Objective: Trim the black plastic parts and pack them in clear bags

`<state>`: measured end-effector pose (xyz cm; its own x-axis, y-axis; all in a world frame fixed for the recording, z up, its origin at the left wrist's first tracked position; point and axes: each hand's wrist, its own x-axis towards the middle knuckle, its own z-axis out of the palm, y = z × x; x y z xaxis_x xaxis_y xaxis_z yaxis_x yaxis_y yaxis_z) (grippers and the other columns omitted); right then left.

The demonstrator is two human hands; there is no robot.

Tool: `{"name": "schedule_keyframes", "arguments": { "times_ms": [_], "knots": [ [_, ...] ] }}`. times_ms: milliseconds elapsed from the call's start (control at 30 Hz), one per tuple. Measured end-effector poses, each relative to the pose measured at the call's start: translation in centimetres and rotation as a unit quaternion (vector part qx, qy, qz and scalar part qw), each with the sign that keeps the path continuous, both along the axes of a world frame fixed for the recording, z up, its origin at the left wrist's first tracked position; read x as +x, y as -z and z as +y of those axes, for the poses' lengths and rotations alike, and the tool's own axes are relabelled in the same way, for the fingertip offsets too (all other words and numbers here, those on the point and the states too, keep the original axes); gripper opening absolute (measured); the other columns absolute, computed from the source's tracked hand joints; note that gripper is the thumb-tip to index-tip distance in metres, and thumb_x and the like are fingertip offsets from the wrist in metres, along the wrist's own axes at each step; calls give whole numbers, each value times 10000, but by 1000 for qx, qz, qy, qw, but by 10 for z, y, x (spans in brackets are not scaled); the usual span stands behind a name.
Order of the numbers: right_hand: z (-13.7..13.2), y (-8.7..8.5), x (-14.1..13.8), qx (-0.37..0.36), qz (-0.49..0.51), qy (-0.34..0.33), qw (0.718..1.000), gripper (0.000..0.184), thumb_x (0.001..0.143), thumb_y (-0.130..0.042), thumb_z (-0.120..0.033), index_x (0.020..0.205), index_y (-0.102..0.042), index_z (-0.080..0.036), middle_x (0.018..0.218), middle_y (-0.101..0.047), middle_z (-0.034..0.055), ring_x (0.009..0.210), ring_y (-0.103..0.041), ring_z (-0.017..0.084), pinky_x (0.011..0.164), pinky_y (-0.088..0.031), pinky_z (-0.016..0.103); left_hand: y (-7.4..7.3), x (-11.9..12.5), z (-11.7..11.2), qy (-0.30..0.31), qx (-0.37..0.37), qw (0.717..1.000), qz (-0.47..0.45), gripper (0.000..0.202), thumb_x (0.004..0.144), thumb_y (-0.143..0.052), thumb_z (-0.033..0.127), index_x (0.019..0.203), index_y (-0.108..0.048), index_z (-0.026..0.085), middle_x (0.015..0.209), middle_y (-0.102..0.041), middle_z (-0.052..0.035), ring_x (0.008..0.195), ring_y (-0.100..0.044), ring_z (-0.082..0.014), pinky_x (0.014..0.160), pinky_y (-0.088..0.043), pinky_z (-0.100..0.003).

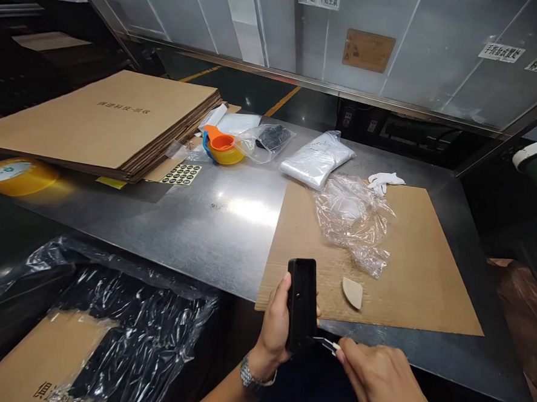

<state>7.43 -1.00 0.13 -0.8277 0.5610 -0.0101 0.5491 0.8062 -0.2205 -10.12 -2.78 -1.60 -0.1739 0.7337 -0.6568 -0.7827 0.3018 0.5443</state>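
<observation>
My left hand [275, 326] is wrapped around a black rectangular plastic case [302, 300], held upright with its hollow side facing me. Small light spots show inside the case near its middle. In my closed right hand [376, 374] is a small craft knife [332, 345] with a pale grip, most of it hidden by the fingers. Its thin blade reaches the lower right corner of the case. Beyond the hands, a beige wedge-shaped piece [352, 293] lies on a cardboard sheet [419, 265], near crumpled clear plastic film [354, 215].
A stack of flat cartons [119, 119] covers the left of the metal table [212, 234]. Tape rolls [226, 150], a white plastic package [317, 158] and a white glove [385, 181] lie farther back. A bin lined with black plastic [152, 321] stands front left.
</observation>
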Motion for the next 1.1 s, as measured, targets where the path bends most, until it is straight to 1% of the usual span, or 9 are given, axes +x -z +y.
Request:
{"name": "schedule_keyframes", "arguments": {
  "times_ms": [267,667,767,867,900,933,967,1033,1100],
  "knots": [
    [-1,-1,-3,9,-21,3,1000,353,974,-247,-266,669,-420,-225,439,-529,-70,324,-525,131,409,-147,288,1,2,-1,-4,7,994,106,588,772,-431,627,778,-628,73,503,-628,-78,435,-559,-149,431,-448,-241],
    [-5,11,-6,58,22,11,998,387,975,-218,-240,698,-487,-202,431,-534,-41,317,-513,120,401,-138,287,5,-2,-2,-5,18,996,86,582,756,-459,629,771,-638,75,520,-633,-73,436,-562,-147,425,-441,-237],
    [-7,11,-7,23,6,25,999,405,972,-218,-252,678,-491,-198,428,-537,-31,309,-499,113,398,-141,281,7,-1,-3,-15,22,996,91,564,759,-476,610,777,-641,71,550,-646,-79,456,-574,-154,437,-452,-245],
    [-8,10,-6,-94,0,69,993,408,969,-227,-314,680,-491,-199,467,-533,-25,372,-502,110,419,-193,249,8,-2,-3,-10,31,996,87,570,763,-466,615,763,-638,71,517,-634,-77,435,-562,-151,432,-446,-244],
    [-8,11,-6,-168,9,89,982,413,968,-228,-348,687,-493,-200,477,-518,-29,404,-499,106,434,-226,232,7,-2,-3,-7,33,996,77,579,760,-464,622,765,-639,70,514,-632,-78,430,-558,-149,427,-442,-242],
    [-9,12,-5,-267,22,107,957,419,964,-228,-390,706,-498,-201,474,-491,-38,414,-477,99,444,-253,216,7,-3,-3,-6,36,997,61,587,756,-463,628,770,-640,69,520,-632,-79,430,-557,-146,425,-440,-239],
    [-9,14,-5,-381,40,123,916,427,957,-230,-436,732,-507,-201,465,-459,-51,401,-438,87,441,-269,200,6,-3,-2,-6,41,998,39,591,754,-462,631,776,-643,69,531,-634,-78,432,-556,-143,421,-438,-234],
    [-11,18,-5,-590,81,129,793,452,928,-261,-521,774,-529,-191,446,-401,-74,361,-340,61,405,-256,173,6,-5,-1,-9,53,998,-16,585,763,-455,625,774,-646,73,549,-631,-71,437,-553,-132,416,-438,-224],
    [-11,22,-4,-711,124,115,683,465,890,-322,-575,788,-538,-175,454,-389,-78,355,-293,46,381,-228,160,7,-7,1,-2,55,996,-70,575,791,-426,605,768,-649,76,554,-630,-67,441,-557,-127,422,-447,-219]
  ]
}}
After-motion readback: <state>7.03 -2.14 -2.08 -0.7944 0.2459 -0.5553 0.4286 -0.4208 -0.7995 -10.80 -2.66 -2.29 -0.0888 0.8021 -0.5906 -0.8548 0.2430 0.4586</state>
